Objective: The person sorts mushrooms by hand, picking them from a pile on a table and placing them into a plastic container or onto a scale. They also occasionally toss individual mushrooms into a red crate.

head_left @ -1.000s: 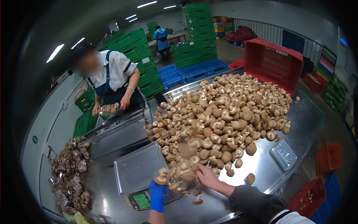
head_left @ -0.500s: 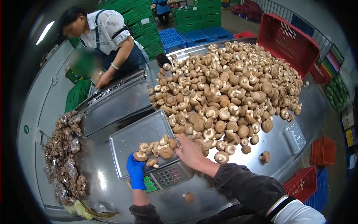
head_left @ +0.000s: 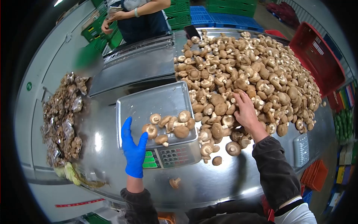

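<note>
Nearby, a lone mushroom (head_left: 174, 183) lies on the front of the metal tabletop (head_left: 209, 183). Just past it the left hand (head_left: 134, 151), in a blue glove, stands at the left edge of a weighing pan (head_left: 138, 104); its fingers (head_left: 127, 127) are spread wide from the thumb and grip nothing, the thumb just beside the nearest piece in the pan. A small group of loose mushrooms (head_left: 181, 131) lies across the pan's front half, caps and pale stems showing. Under the pan sits a scale (head_left: 173, 156), its keypad facing the person and its display lit green.

The bare right hand (head_left: 246, 114) reaches onto the near side of a large mushroom heap (head_left: 268, 82), fingers bent a little and touching the caps; whether they have closed on one cannot be made out.

At the heap's front right, a clear plastic tray (head_left: 301, 150) rests on the tabletop. To the left are wrapped mushroom packs (head_left: 61, 123), piled together, with a pale leafy vegetable (head_left: 69, 173) in front. Beyond the pan is a flat metal machine (head_left: 134, 71), and behind it stands a co-worker (head_left: 145, 28). A red crate (head_left: 317, 61) lies tipped at the heap's far right. Green crates (head_left: 231, 7) and blue pallets (head_left: 235, 22) stand farther back.
</note>
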`<state>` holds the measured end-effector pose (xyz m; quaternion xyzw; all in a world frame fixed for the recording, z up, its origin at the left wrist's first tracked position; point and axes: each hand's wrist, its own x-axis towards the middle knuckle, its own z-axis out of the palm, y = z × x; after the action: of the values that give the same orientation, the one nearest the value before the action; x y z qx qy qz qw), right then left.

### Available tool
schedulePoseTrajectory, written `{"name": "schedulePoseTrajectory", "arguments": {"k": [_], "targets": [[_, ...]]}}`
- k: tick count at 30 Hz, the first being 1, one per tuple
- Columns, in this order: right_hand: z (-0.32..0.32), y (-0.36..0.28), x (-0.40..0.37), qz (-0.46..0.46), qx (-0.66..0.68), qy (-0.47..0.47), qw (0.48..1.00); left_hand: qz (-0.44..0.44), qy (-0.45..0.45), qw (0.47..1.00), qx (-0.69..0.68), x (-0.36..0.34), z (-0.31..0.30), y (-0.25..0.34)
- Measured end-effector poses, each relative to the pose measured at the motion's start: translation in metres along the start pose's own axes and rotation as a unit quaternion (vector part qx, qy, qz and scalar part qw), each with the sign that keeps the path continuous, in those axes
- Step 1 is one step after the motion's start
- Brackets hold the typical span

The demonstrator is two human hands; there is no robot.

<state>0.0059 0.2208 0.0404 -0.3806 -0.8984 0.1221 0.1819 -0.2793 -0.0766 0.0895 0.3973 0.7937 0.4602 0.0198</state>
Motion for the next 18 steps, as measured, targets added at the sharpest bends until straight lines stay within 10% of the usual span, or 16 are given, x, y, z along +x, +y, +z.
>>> {"name": "schedulePoseTrajectory", "arguments": {"k": [9, 18], "targets": [[-0.039, -0.053, -0.006, 0.010, 0.130, 0.111, 0.985, 0.037, -0.020, 0.997, -0.072, 0.005, 0.002, -0.001], [0.017, -0.216, 0.022, -0.331, 0.275, 0.044, 0.902, -0.033, -0.029, 0.974, -0.224, 0.014, 0.041, -0.023]]}}
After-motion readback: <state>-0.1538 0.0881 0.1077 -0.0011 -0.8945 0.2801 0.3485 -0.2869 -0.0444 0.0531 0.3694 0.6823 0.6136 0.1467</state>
